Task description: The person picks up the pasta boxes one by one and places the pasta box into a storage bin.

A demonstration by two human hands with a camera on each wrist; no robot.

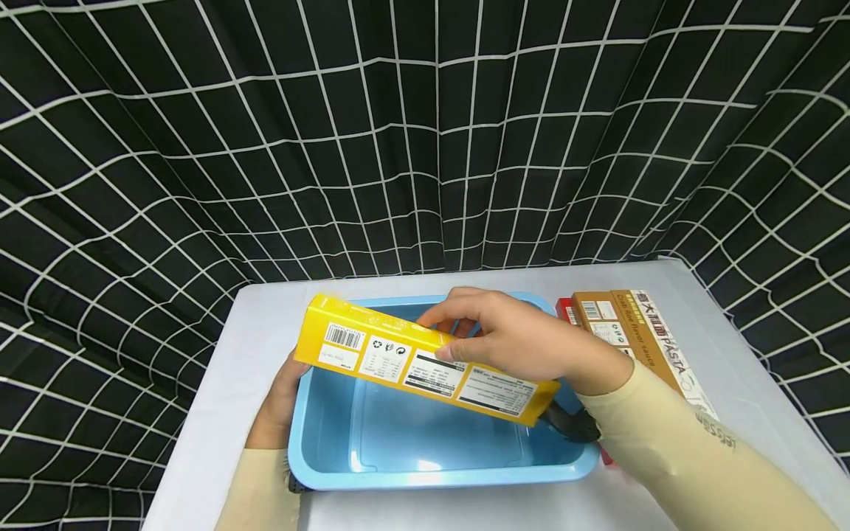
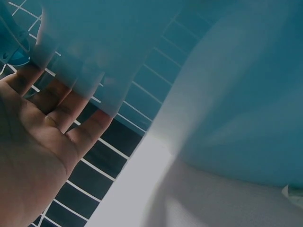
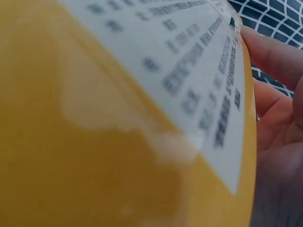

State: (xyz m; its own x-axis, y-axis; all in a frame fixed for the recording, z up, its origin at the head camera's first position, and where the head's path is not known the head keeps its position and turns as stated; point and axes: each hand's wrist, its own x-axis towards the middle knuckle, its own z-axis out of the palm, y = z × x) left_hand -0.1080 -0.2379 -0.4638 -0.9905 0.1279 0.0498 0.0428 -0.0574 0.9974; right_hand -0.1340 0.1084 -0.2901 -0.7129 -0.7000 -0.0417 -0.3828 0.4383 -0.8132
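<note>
My right hand [image 1: 508, 335] pinches a long yellow carton [image 1: 385, 361] by its upper edge, thumb on the printed side, fingers behind. The carton slants above a light blue plastic bin [image 1: 434, 481], its left end higher than its right. Labels and a barcode cover the side facing me. Close up in the right wrist view, the yellow carton [image 3: 94, 165] fills most of the frame. At the bin's left wall is my left hand [image 1: 279, 405], partly hidden by the carton and rim. The left wrist view shows its fingers [image 2: 87, 130] extended, with tips against the blue wall.
Right of the bin lie a brown and white pasta box [image 1: 640, 332] and a red box [image 1: 566, 310], partly behind my right forearm. A white-covered table [image 1: 249, 324] carries everything. Black curtain [image 1: 425, 155] with a white grid surrounds the table's back and sides.
</note>
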